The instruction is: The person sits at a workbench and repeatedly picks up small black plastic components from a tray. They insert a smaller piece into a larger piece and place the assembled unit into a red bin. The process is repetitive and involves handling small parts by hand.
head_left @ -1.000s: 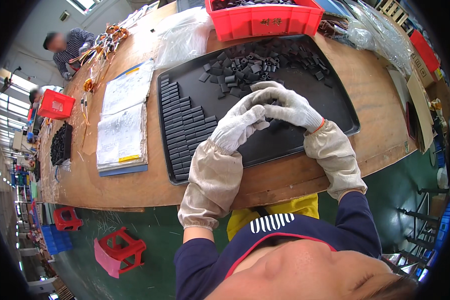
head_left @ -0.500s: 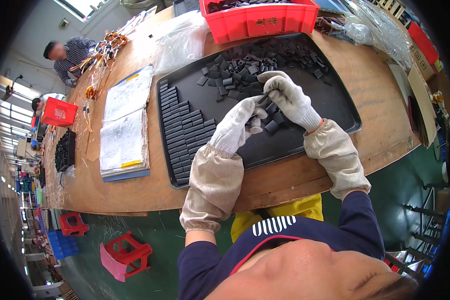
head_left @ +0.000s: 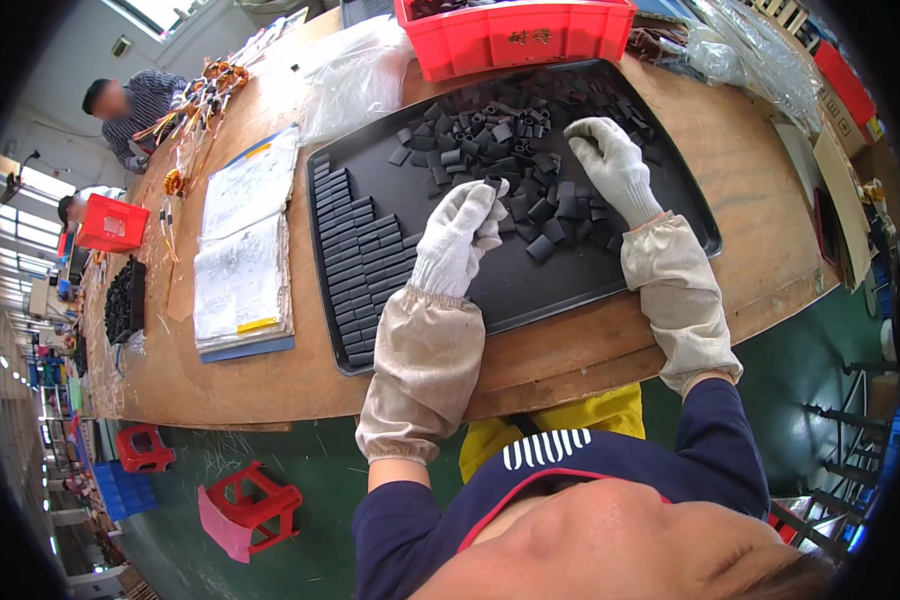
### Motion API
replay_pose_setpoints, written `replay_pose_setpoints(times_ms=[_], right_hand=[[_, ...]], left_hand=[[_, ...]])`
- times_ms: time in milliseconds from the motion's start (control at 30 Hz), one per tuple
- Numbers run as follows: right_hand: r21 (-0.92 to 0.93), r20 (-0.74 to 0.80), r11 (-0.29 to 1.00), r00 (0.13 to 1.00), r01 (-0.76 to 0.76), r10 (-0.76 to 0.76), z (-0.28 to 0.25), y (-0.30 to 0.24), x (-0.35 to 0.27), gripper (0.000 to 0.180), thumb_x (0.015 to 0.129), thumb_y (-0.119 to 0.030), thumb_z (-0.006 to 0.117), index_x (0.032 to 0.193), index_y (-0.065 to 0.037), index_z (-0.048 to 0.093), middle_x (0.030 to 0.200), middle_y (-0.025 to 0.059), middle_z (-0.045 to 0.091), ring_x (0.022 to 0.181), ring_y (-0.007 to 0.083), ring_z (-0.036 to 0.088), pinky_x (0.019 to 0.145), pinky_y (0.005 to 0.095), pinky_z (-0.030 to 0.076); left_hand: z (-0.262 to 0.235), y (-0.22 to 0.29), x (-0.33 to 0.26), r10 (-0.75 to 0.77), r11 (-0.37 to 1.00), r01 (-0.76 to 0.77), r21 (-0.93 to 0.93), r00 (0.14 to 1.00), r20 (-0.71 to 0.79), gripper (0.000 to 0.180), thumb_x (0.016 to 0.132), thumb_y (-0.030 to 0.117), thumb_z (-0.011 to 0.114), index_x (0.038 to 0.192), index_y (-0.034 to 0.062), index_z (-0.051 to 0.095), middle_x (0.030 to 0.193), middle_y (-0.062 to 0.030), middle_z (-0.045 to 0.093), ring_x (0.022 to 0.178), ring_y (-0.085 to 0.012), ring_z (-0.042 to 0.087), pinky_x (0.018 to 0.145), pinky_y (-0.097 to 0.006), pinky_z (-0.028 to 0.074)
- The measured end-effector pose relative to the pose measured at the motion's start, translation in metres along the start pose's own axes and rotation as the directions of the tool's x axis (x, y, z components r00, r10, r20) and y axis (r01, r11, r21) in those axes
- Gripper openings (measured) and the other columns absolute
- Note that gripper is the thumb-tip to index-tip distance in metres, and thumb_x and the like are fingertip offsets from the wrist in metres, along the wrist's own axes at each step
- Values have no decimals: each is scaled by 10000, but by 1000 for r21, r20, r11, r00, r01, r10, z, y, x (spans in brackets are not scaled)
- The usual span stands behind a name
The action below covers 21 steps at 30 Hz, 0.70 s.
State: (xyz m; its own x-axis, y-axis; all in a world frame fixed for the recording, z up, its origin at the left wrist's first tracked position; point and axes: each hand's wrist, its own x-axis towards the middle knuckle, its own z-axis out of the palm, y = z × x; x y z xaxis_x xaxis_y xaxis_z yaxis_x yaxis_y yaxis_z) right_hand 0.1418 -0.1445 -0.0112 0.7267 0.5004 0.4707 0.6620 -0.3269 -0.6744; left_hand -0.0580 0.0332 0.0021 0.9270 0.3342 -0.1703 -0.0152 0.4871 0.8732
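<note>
A wide black tray [head_left: 670, 180] lies on the wooden bench in front of me. Neat rows of flat black sleeve pieces [head_left: 355, 260] fill its left side, and a loose pile of short black tube pieces [head_left: 490, 135] covers its far middle. My left hand [head_left: 460, 235], in a white glove, hovers over the tray's middle with its fingertips pinched on a small black piece [head_left: 493, 184]. My gloved right hand [head_left: 610, 165] reaches further back, fingers bent down onto the right side of the pile. Nothing is clearly held in it.
A red bin [head_left: 515, 35] stands behind the tray, clear plastic bags [head_left: 355, 75] beside it. An open booklet of papers [head_left: 240, 250] lies left of the tray. Another person [head_left: 135, 100] works at the far left end. Red stools [head_left: 250, 505] stand on the green floor below.
My hands were together over the tray's middle; now they have parted. The right hand has moved back and right onto the loose pile, while the left stays near the middle.
</note>
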Motion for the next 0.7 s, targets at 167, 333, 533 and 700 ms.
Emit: replay_pose_setpoints(times_ms=[167, 333, 533, 700], right_hand=[[-419, 201, 896, 977, 147, -66, 3, 0, -4, 252, 907, -247, 678, 1150, -182, 699, 1102, 97, 650, 1097, 323, 606, 959, 446, 490], [-518, 302, 846, 952, 123, 46, 4, -2, -8, 348, 917, -251, 652, 1263, -216, 654, 1159, 104, 632, 1129, 338, 594, 980, 452, 484], [-570, 302, 815, 949, 103, 92, 1, 3, -3, 385, 916, -228, 642, 1299, -268, 641, 1177, 102, 626, 1141, 342, 589, 987, 448, 483], [-546, 326, 829, 942, 117, 82, -2, -2, -6, 363, 913, -216, 645, 1274, -251, 651, 1171, 99, 625, 1136, 335, 591, 987, 449, 481]], left_hand=[[-11, -6, 5, -2, 1000, 2, -23, 1000, 15, 300, 1002, 262, 677, 1188, 27, 678, 880, -8, 650, 673, -49, 494, 570, -188, 422], [-2, 1, 0, -3, 1000, 3, -15, 1000, 17, 347, 1003, 262, 677, 1239, 7, 660, 851, 3, 612, 671, -48, 461, 567, -187, 406], [-1, -1, 1, 20, 1000, -19, -9, 999, 45, 387, 1009, 299, 667, 1273, 16, 645, 878, 13, 616, 684, -32, 473, 582, -177, 413], [0, -1, 0, 13, 998, -14, 68, 1000, 24, 380, 1012, 310, 661, 1280, 41, 649, 889, 37, 617, 702, -17, 503, 599, -170, 435]])
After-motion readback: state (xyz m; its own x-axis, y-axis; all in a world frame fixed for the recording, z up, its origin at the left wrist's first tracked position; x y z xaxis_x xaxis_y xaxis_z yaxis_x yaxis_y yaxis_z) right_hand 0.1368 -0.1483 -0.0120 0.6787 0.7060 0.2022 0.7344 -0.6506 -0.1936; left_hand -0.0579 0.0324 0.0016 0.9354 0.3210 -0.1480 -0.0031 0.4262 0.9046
